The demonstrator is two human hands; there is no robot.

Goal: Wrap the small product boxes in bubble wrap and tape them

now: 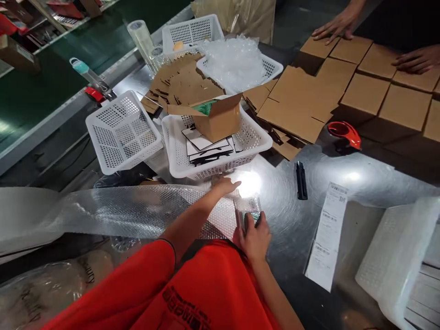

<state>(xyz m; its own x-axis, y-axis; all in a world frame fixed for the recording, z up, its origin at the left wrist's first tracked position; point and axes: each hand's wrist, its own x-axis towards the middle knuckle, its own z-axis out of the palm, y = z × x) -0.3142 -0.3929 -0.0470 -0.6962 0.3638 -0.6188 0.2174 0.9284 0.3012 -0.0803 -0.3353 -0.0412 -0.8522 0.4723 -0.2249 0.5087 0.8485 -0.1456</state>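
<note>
A strip of bubble wrap (137, 208) runs from a large roll at the left to the table in front of me. On the far edge of its end lies my left hand (224, 186), one finger stretched out to the right and the others partly hidden. My right hand (256, 236) is closed over a small green item (253, 215) at the wrap's right end. Clear wrap seems to cover this item; its exact kind does not show.
White baskets (220, 167) stand beyond my hands, one with a cardboard box (222, 120) on white cards. Flat cardboard (295, 101), a red tape dispenser (344, 134), a black cutter (301, 181) and a label strip (328, 236) lie rightward. Another person's hands (338, 26) rest on boxes.
</note>
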